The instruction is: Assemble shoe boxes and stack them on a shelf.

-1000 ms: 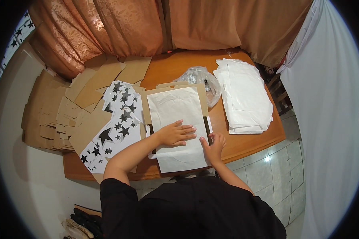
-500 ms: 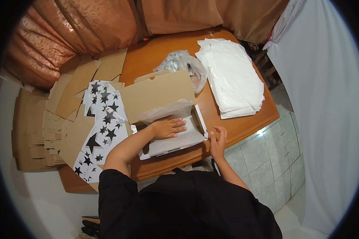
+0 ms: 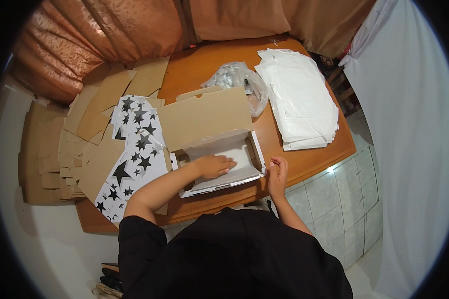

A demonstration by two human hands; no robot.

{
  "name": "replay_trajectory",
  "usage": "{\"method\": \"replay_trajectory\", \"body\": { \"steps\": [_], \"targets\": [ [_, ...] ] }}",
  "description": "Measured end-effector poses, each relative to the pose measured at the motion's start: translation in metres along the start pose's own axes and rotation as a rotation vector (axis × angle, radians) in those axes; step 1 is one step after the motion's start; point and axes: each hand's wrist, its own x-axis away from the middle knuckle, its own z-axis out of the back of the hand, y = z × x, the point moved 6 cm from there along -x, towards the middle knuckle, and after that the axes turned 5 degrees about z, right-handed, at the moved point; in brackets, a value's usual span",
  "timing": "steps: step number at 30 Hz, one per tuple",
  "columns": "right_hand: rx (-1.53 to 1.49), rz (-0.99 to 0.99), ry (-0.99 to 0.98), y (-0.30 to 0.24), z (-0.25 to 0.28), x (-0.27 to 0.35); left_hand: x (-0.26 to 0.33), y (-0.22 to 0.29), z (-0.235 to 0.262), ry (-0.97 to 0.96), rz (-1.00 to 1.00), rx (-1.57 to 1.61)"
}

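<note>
An open cardboard box (image 3: 257, 151) with white outer sides sits at the table's near edge, its brown lid (image 3: 207, 114) raised toward the back. White paper (image 3: 237, 144) lines the inside and rises a little against the lid. My left hand (image 3: 215, 166) lies on this paper, palm down with its fingers stretched out, and holds nothing. Beside the box's right front corner is my right hand (image 3: 278, 173), raised with loosely bent fingers and nothing visible in it. Whether it touches the corner is hard to make out.
White flat pieces with black stars (image 3: 143, 142) lie left of the box, over brown cardboard pieces (image 3: 97, 119). Behind the box is a clear plastic bag (image 3: 257, 94) with contents I cannot make out. A stack of white paper sheets (image 3: 302, 99) covers the table's (image 3: 184, 82) right side.
My left hand has pressed the paper lower into the box, and its fingers are closer together. My right hand stays by the corner. The whole view has shifted slightly.
</note>
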Motion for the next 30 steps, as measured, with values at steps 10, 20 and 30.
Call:
{"method": "replay_trajectory", "body": {
  "steps": [10,20,30],
  "targets": [
    [0.399,0.545,-0.717,-0.058,-0.027,-0.012,0.069,0.031,0.021,-0.112,0.302,0.611],
    [0.598,0.641,-0.659,-0.050,-0.074,-0.049,0.071,0.009,0.045,0.657,0.593,0.030],
    [0.662,0.597,-0.532,-0.052,-0.094,-0.057,0.072,0.025,0.035,0.935,0.646,-0.052]
  ]
}}
